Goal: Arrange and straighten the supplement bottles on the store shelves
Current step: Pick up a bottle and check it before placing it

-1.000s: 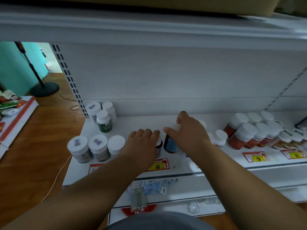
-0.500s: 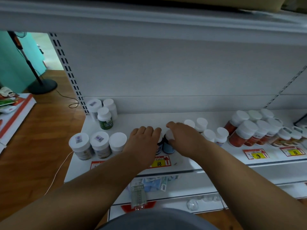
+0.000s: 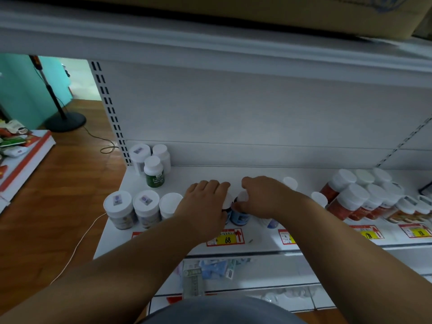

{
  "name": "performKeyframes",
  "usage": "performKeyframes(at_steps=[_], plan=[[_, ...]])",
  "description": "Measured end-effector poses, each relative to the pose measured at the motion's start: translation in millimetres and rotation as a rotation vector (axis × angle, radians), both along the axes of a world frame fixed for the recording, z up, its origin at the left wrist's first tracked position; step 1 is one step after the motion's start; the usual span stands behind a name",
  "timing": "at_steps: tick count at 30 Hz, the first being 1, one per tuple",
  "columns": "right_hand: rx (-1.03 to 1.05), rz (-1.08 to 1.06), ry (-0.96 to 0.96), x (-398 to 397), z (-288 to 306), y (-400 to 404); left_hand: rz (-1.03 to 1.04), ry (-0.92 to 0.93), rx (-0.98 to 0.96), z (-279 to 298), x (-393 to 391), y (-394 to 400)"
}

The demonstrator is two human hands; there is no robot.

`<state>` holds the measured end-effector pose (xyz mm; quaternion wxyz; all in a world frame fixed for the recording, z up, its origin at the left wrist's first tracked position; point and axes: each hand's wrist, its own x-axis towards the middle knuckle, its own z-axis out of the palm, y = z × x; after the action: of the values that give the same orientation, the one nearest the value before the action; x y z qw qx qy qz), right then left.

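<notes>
Both your hands are on the white shelf (image 3: 210, 174), near its front edge, at two small blue-labelled bottles standing side by side.

Your left hand (image 3: 205, 202) lies palm down over the left blue bottle (image 3: 227, 212), fingers extended across its white cap; only a sliver of cap and body shows at the hand's right edge. Whether the fingers curl round it, you cannot tell from this view.

Your right hand (image 3: 264, 197) is curled over the right blue bottle (image 3: 239, 216), thumb and fingers pinching around its white cap. The bottle stands upright, touching or just beside its neighbour.

Left of your hands: three wide white-capped jars (image 3: 142, 209) in a row at the front; behind them a green-labelled bottle (image 3: 154, 171) with two white ones.

Right: a cluster of red-brown bottles (image 3: 346, 202), white caps, packed close.

A yellow price tag (image 3: 225, 238) reading 68 sits on the shelf edge below the blue bottles.
</notes>
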<state>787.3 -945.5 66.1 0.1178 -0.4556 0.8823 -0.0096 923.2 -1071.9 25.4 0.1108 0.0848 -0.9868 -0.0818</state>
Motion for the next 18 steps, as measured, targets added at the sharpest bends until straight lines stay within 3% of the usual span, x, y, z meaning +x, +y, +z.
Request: performKeyframes(at_steps=[4,8,15,18], plan=[[-0.101,0.044,0.122,-7,19,-23,0.085,0.11,0.092,22,13,-14],[-0.321,0.15,0.009,7,24,-83,0.281,0.218,0.17,34,41,-41],[-0.23,0.258,-0.072,49,-6,-197,0.466,0.229,0.156,34,92,-72],[-0.326,0.247,-0.037,56,-27,-207,0.489,0.223,0.15,33,102,-78]])
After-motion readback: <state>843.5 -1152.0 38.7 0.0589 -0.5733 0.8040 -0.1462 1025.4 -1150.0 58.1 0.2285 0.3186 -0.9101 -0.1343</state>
